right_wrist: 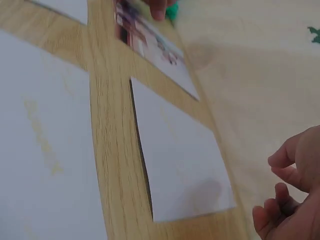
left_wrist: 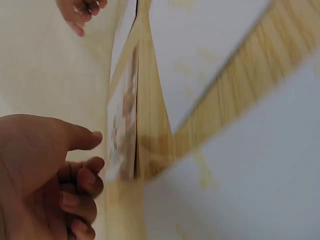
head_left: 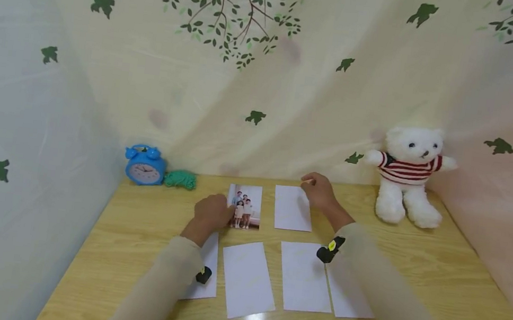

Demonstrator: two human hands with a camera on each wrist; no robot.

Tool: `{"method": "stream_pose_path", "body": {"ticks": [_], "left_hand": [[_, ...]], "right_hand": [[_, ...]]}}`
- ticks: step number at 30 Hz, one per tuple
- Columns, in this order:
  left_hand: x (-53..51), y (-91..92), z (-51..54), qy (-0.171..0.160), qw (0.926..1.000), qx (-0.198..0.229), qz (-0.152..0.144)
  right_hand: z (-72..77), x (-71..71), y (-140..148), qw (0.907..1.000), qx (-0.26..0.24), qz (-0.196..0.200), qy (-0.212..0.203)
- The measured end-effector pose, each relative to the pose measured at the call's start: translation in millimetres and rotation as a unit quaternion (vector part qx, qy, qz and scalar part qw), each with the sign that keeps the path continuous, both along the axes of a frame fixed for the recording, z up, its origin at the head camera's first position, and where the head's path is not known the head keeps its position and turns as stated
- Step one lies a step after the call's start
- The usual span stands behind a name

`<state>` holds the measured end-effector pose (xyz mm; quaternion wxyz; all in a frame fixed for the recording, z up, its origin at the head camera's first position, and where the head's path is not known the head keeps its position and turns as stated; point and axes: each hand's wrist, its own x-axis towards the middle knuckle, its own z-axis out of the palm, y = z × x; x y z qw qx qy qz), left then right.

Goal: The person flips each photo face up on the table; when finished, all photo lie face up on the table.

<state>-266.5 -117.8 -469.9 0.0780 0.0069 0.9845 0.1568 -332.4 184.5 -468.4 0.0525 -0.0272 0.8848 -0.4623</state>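
A family photo (head_left: 251,202) lies face up on the wooden table, its printed side also visible in the left wrist view. My left hand (head_left: 214,211) is at its left edge; the left wrist view shows thumb and fingers apart, loosely curled, with nothing between them. Right of the photo lies a blank white sheet (head_left: 292,208). Over its upper right corner hovers my right hand (head_left: 320,191). In the right wrist view that hand (right_wrist: 292,185) has loosely bent fingers, holds nothing and stands apart from the sheet (right_wrist: 182,160).
Several white sheets (head_left: 249,279) lie in a front row, partly under my forearms. A blue alarm clock (head_left: 145,166) and a green yarn bundle (head_left: 180,179) stand at the back left. A white teddy bear (head_left: 409,173) sits back right. A patterned cloth (head_left: 186,103) hangs behind the table.
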Motion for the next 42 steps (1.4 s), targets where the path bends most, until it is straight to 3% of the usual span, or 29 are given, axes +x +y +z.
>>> {"method": "stream_pose_path", "body": {"ticks": [3,6,9,13,17,20,26,30,33,35,38,42], "left_hand": [[2.2,18.8,1.7,0.038,0.9968,0.028,-0.065],[6.0,40.7,1.2,0.058,0.9882,0.056,-0.131],[9.6,61.2,1.2,0.059,0.9793,0.064,-0.183],[10.7,79.7,3.2,0.045,0.9736,0.037,-0.221],[10.2,86.5,4.2,0.015,0.9774,0.028,-0.209],[10.1,86.4,3.8,-0.003,0.98,0.044,-0.194],[10.3,85.4,2.2,-0.007,0.9797,0.06,-0.191],[10.3,88.6,1.9,-0.012,0.9791,0.075,-0.188],[10.1,92.4,3.2,-0.002,0.9785,0.063,-0.196],[10.5,95.8,4.4,0.004,0.9797,0.076,-0.185],[10.9,102.0,7.7,-0.003,0.9792,0.145,-0.142],[8.6,113.1,11.0,-0.013,0.9677,0.228,-0.107]], "right_hand": [[-8.7,-4.6,16,0.9986,0.044,-0.011,-0.028],[-16.8,-6.1,24,0.9963,0.062,-0.004,-0.059],[-22.4,-6.9,24,0.9941,0.084,-0.003,-0.068],[-22.2,-8.1,18,0.9899,0.127,0.002,-0.063],[-15.5,-9.9,14,0.9854,0.153,0.022,-0.072],[-10.2,-11.5,14,0.9856,0.14,0.025,-0.092],[-5.6,-15.2,16,0.9936,0.057,-0.018,-0.096],[-4.6,-14.2,20,0.9939,-0.038,-0.052,-0.089],[-0.2,-11.2,24,0.9849,-0.13,-0.063,-0.096],[4.3,-9.4,25,0.9758,-0.182,-0.068,-0.101],[12.1,-6.6,23,0.9602,-0.249,-0.066,-0.108],[19.6,-3.0,18,0.9417,-0.309,-0.063,-0.116]]}}
